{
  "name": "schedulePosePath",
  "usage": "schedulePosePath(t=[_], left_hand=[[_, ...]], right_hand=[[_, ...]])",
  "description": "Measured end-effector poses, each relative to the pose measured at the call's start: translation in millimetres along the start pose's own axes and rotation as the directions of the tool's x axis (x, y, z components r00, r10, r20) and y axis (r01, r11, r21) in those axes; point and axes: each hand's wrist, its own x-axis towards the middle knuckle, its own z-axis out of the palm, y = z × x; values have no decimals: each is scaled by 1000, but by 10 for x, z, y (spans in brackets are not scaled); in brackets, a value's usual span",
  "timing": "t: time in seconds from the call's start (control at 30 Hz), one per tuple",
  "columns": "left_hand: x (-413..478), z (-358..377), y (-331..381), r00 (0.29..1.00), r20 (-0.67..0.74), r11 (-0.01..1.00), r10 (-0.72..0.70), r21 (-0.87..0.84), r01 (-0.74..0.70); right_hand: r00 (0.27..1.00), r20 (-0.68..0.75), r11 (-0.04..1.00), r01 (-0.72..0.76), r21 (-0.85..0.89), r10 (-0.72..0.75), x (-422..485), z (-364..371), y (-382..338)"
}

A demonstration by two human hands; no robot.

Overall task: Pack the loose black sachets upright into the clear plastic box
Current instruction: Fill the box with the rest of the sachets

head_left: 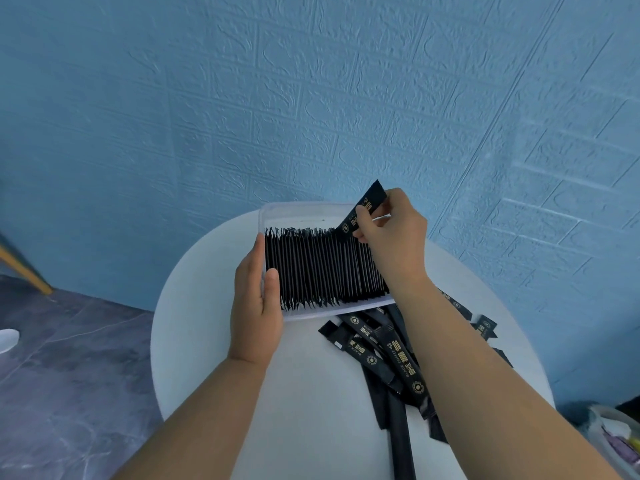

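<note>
Now the right hand [394, 233] pinches one sachet [369, 199] over the far right corner of the box [301, 211], long axis tilted up-right, lower end at the packed row [322, 268]. The left hand [256, 306] grips the box's left wall. Loose sachets [377, 344] lie nearer on the counter [207, 341].

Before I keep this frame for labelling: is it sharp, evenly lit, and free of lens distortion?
Head view: the wide lens bows the brick lines of the blue wall toward the edges; light is soft and bluish, with no hard shadows on the white table; gold print on the loose sachets reads sharp; the sachet pinched by the right hand looks slightly soft.
</note>
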Motion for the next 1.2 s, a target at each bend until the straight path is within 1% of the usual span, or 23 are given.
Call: schedulePosePath(t=[0.1, 0.2, 0.3, 0.53, 0.73, 0.8, 0.9, 0.97, 1.03, 1.13, 1.2], left_hand=[[-3, -1, 0, 1000, 3, 1000, 4, -1, -4], [-11, -5, 5, 1000, 8, 1000, 1, 10, -1], [-15, -11, 7, 1000, 11, 1000, -1, 10, 1], [-9, -2, -1, 1000, 9, 1000, 2, 5, -2], [-3, 0, -17, 1000, -7, 1000, 21, 11, -21], [-4, 3, -15, 999, -1, 999, 37, 17, -37], [-7, 3, -8, 999, 3, 999, 45, 21, -45], [-8, 0, -8, 999, 4, 999, 34, 20, -34], [-10, -3, -10, 1000, 7, 999, 29, 16, -29], [-5, -5, -10, 1000, 4, 999, 31, 10, -31], [-4, -6, -3, 999, 7, 999, 32, 8, -32]], right_hand=[[1000, 25, 1000, 12, -18, -12, 20, 23, -6], [996, 87, 997, 27, -70, -20, 50, 51, 1], [985, 174, 992, 18, -128, 4, 78, 51, 14], [951, 299, 969, -3, -246, 79, 121, 32, 72], [908, 387, 963, -62, -262, 163, 117, 95, 149], [883, 422, 953, -84, -292, 207, 115, 101, 154], [849, 470, 925, -56, -377, 243, 148, 95, 132], [844, 489, 901, 17, -433, 219, 182, 64, 118], [867, 483, 888, 122, -443, 122, 200, 5, 138], [874, 485, 912, 212, -352, -16, 197, -87, 190], [872, 488, 930, 210, -300, -40, 191, -114, 240]])
